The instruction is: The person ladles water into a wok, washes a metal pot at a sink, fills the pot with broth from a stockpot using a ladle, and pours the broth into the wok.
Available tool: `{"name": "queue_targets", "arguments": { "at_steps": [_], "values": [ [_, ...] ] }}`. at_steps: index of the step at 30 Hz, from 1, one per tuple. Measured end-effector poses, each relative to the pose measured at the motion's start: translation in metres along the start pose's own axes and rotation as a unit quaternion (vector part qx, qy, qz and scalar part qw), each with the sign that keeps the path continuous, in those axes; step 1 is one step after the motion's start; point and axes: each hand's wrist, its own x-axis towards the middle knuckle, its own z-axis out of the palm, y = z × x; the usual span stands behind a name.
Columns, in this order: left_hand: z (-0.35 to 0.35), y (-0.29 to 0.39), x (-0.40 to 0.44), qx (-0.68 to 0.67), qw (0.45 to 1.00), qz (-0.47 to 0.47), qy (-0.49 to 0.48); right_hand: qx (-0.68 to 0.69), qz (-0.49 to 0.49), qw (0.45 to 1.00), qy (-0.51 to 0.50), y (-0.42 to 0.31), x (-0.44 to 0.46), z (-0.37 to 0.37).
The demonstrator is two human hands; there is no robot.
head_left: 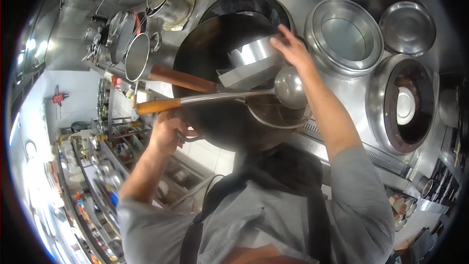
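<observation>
A large dark wok [210, 127] is held in front of my body. My left hand [168, 132] is closed around its near-left loop handle [188, 136]. My right hand [293, 49] is at the opposite rim, thumb against the end of a shiny rectangular metal container [256, 53]; its grip is partly hidden. A ladle [291, 88] with a wooden handle lies across the wok, its grip end above my left hand. Beside it, a utensil with a reddish-brown wooden handle [183, 78] sticks out to the left. A round wire-rimmed strainer [276, 112] rests under the ladle.
Behind the wok is a black burner ring [244, 0] on a steel counter. A steel pot of water [344, 39], a metal lid [407, 28] and another burner [378, 102] stand to the right. Strainers [138, 56] and pots are at left, above lower shelves [93, 181].
</observation>
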Motion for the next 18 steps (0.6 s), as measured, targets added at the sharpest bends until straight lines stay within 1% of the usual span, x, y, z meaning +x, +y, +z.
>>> {"name": "queue_targets", "arguments": {
  "at_steps": [1,2,4,6,7,8,10,12,13,16,18],
  "values": [
    [0.003,0.002,-0.001,0.009,1.000,-0.001,-0.001,-0.042,0.010,0.998,-0.033,0.000,-0.006,-0.003],
    [0.009,0.005,0.000,0.014,1.000,0.002,0.013,-0.040,0.023,0.998,-0.043,0.000,-0.014,-0.003],
    [0.021,0.014,0.000,0.024,0.999,0.006,0.022,0.015,-0.023,1.000,-0.003,0.018,-0.028,0.008],
    [0.029,0.027,-0.001,0.047,0.999,-0.001,0.023,0.008,-0.089,0.995,0.039,0.019,-0.051,0.018],
    [0.023,0.028,0.003,0.048,0.999,0.009,0.001,0.022,-0.133,0.988,0.073,0.024,-0.058,0.027],
    [0.020,0.030,0.006,0.055,0.998,0.005,0.000,0.027,-0.175,0.980,0.093,0.027,-0.063,0.032],
    [0.036,0.048,0.003,0.100,0.995,-0.024,0.008,0.027,-0.218,0.963,0.156,0.028,-0.068,0.039],
    [0.040,0.060,0.007,0.131,0.991,-0.039,0.001,0.041,-0.193,0.967,0.159,0.029,-0.071,0.042],
    [0.042,0.065,0.006,0.147,0.989,-0.030,-0.002,0.049,-0.174,0.971,0.154,0.030,-0.073,0.042],
    [0.071,0.089,-0.005,0.167,0.986,-0.025,0.011,0.094,-0.171,0.968,0.160,0.028,-0.071,0.050],
    [0.082,0.101,-0.011,0.202,0.978,-0.034,0.031,0.095,-0.170,0.968,0.156,0.024,-0.069,0.054]
  ]
}}
